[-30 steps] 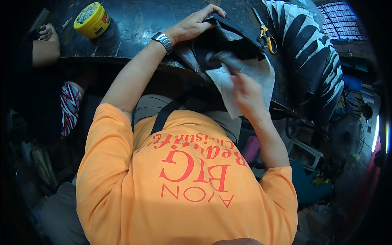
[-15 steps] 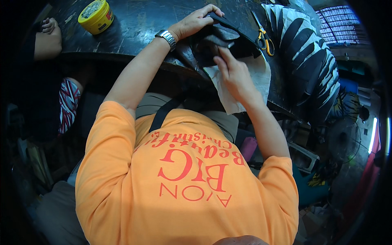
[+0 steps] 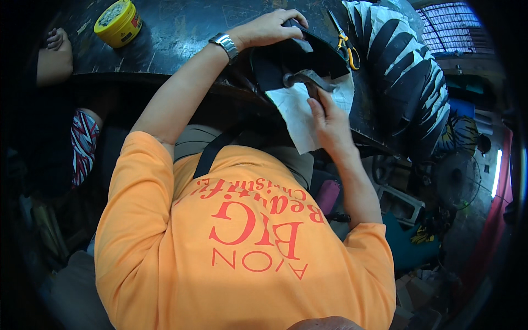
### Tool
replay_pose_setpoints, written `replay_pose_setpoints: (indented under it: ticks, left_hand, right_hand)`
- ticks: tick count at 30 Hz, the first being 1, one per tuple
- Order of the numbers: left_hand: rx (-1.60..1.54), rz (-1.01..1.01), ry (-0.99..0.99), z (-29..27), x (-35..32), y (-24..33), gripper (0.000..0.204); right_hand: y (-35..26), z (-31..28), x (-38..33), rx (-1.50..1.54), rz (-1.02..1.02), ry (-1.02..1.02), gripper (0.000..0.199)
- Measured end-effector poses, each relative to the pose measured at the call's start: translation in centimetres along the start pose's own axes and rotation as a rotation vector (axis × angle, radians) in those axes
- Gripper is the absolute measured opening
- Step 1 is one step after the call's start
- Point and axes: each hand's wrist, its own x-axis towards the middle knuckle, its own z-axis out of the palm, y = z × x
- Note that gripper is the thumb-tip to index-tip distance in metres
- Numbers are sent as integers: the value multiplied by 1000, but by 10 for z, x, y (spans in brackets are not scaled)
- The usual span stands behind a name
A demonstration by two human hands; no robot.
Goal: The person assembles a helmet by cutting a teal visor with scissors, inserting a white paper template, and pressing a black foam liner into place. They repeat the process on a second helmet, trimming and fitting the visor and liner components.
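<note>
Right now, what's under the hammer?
Below the hammer: the white sheet and black piece, visible around its head. Whatever lies directly behind the head or the right hand is hidden.

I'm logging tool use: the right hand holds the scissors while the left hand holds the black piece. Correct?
No: the right hand holds a hammer, as the head view shows; the scissors lie on the table. The left hand does hold the black piece.

Dark, scuffed table [image 3: 181,33] | carrying, toward left, open yellow tub [image 3: 118,26] with pale contents | toward right, scissors [image 3: 341,39] with yellow-and-black handles, just beside overlapping row of black and white pieces [image 3: 407,82] | at near edge, black material [image 3: 268,71] with white sheet [image 3: 289,113], partly overhanging
</note>
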Motion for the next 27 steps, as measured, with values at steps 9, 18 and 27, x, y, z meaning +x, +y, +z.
replay_pose_setpoints:
  ticks: [9,18,27]
  left_hand:
    - [19,18,-46,-10,-3,-7,44]
    - [-172,63,-3,7,-12,19,37]
    - [117,-67,-203,-45,-7,35,44]
  right_hand:
    - [30,4,3,-150,-125,83,37]
    - [16,16,54,-76,-95,11,30]
    - [-1,12,48,72,-125,93,34]
